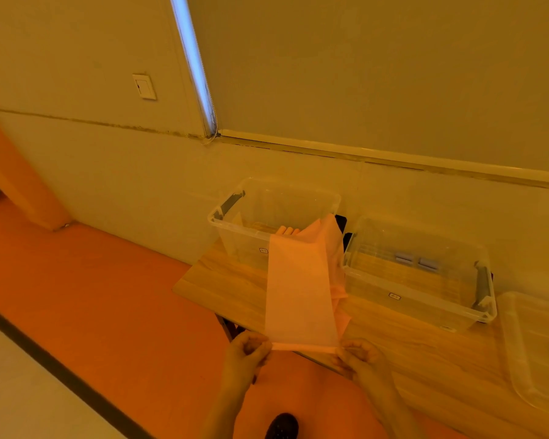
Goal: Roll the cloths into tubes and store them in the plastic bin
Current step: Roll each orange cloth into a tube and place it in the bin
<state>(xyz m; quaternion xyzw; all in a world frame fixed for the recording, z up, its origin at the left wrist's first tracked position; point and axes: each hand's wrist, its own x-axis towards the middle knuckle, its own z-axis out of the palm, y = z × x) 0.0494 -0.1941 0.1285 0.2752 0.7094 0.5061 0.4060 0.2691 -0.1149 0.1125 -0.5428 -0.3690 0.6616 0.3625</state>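
Shoe (282, 426): dark, at bottom edge, on orange floor (108, 296).
Left hand (247, 351): fingers curled, pinching near left corner of cloth (298, 280).
Right hand (360, 354): fingers curled, pinching near right corner of cloth.
Cloth: pale, thin, stretched flat between hands; far end draped over rim of left bin (235, 213).
Left bin: clear plastic, on wooden table (222, 280), by wall; more pale cloth inside.
Right bin (425, 299): clear, just beside left bin, two small grey blocks inside.
Lid (533, 359): clear, at right edge of table.
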